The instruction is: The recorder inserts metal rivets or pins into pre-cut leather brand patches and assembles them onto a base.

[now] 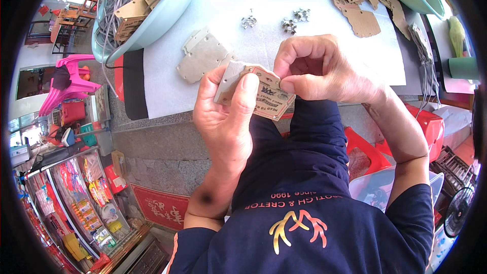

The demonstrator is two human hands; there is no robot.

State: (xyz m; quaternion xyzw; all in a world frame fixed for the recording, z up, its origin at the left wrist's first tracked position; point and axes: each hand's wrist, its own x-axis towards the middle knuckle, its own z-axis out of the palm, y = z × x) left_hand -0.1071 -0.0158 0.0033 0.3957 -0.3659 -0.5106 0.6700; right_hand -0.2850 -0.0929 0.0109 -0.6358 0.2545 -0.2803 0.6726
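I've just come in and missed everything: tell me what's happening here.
The person's left hand holds a printed brown card, and the right hand has its fingertips at the card's edge; whether they pinch something small is unclear. Small metal pieces and a grey card lie beyond on the white sheet, and more brown cards rest farther right.

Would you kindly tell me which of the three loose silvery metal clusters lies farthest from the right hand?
The leftmost cluster, sitting by itself; the middle cluster and right cluster lie close together, nearer the right hand.
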